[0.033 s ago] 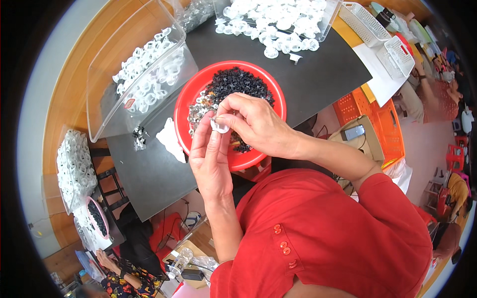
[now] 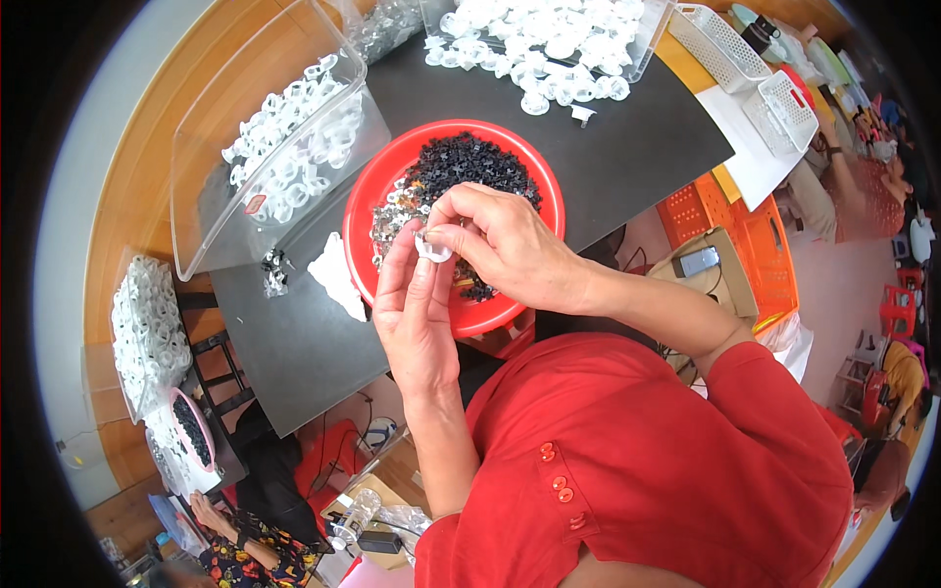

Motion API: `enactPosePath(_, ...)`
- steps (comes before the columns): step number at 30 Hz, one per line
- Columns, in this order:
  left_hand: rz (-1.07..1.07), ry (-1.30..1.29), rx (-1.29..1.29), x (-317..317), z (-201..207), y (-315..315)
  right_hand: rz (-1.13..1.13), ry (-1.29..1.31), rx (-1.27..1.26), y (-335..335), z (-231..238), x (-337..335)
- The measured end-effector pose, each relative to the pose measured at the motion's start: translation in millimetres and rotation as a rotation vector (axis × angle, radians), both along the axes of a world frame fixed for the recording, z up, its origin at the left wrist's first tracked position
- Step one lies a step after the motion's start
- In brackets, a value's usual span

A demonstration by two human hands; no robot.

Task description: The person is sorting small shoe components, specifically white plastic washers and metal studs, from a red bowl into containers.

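Over a red basin, my two hands meet at a small white plastic ring-shaped part. My left hand pinches it from below between thumb and fingers. From the right, my right hand presses its thumb and forefinger on the part's upper edge; whether they also hold a smaller piece is hidden. Inside the basin lie a heap of small black plastic pieces and, on the left, small shiny metal-looking pieces.
A clear bin of white parts stands left on the dark table. White parts are heaped at the back. A white cloth lies beside the basin. White baskets and an orange crate are right. Another person's hand shows lower left.
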State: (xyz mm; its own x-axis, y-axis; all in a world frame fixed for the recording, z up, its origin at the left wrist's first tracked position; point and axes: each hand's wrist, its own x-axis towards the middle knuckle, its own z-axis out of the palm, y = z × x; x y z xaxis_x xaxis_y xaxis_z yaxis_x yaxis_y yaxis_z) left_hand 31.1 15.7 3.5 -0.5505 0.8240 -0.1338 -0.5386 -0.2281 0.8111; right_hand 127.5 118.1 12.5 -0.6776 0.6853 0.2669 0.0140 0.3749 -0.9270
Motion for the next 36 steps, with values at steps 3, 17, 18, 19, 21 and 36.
enactPosePath(3,0.035,0.006,-0.012,-0.4,-2.2,1.5,-0.017,0.020,-0.015,-1.1,-1.3,1.3)
enactPosePath(17,0.053,0.006,0.031,2.2,0.7,2.0,-0.066,-0.046,0.443,-6.6,-1.1,3.9)
enactPosePath(18,0.051,0.013,0.023,2.2,0.1,1.9,-0.066,-0.046,0.443,-6.5,-1.1,4.1)
enactPosePath(19,0.049,0.020,0.015,2.3,-0.2,1.9,-0.061,-0.043,0.468,-6.4,-1.3,4.3)
enactPosePath(21,0.048,0.017,0.038,2.2,-0.1,2.3,-0.058,-0.041,0.494,-6.0,-2.8,4.6)
enactPosePath(36,0.062,0.040,0.039,6.0,3.3,5.5,0.044,0.063,-0.393,-7.2,-1.0,-1.4)
